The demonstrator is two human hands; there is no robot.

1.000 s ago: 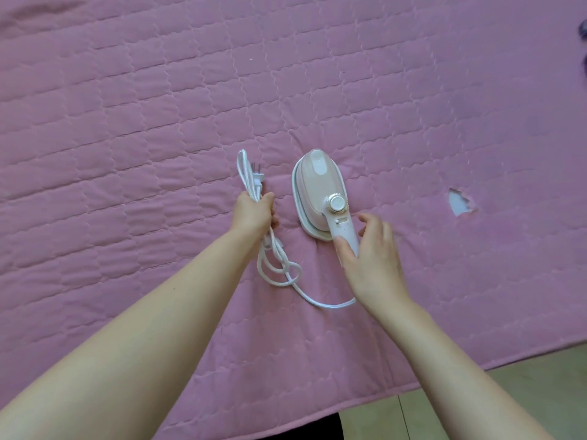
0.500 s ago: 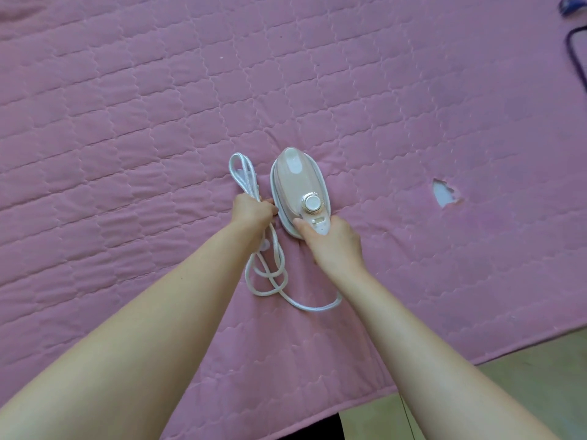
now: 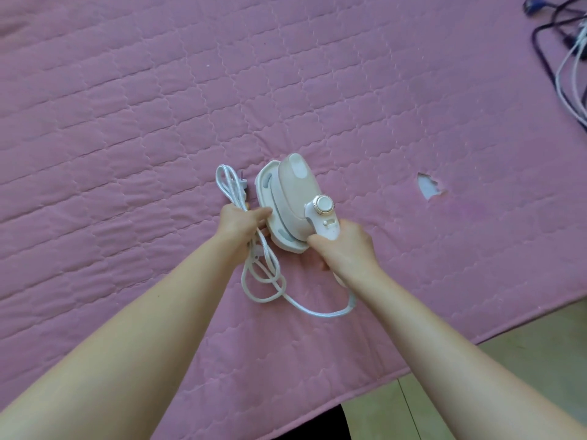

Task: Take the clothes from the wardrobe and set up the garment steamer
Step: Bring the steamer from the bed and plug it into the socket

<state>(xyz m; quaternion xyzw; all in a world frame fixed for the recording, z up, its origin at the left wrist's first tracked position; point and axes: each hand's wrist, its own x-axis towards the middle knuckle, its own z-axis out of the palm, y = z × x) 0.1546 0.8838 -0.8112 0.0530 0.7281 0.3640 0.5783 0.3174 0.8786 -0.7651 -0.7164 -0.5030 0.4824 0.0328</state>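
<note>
One pink quilted bedspread (image 3: pixel 133 128) fills nearly the whole view, its near edge running diagonally at the lower right, with pale flooring (image 3: pixel 524 376) beyond it. Two bare forearms reach in from the bottom, one on each side.

Toward the left of centre, the left hand (image 3: pixel 241 222) is closed around a gathered bundle of one white braided power cord (image 3: pixel 270 281). Above the fist, a narrow loop of cord lies on the bedspread with the plug (image 3: pixel 243 182) beside it; its prongs are too small to count. Below the fist, a couple of loose loops spread over the quilt, and a single strand curves right toward the other wrist. The left fingertips (image 3: pixel 265 212) touch the edge of the steamer's base.

Just right of that hand sits the one garment steamer, a small white and pale pink handheld iron-shaped unit (image 3: pixel 293 198), tilted on the bedspread so that its flat white soleplate faces left. One round white dial with a gold-toned ring (image 3: pixel 324 204) sits on top of it, near the handle. The right hand (image 3: pixel 346 249) is wrapped around the white handle, thumb against the rear of the base.

Further right, one small tear (image 3: pixel 428 187) in the quilt shows pale material underneath. At the far upper right corner lies a tangle of dark and white cables (image 3: pixel 565 58), partly cut off by the frame, so their number is unclear.
</note>
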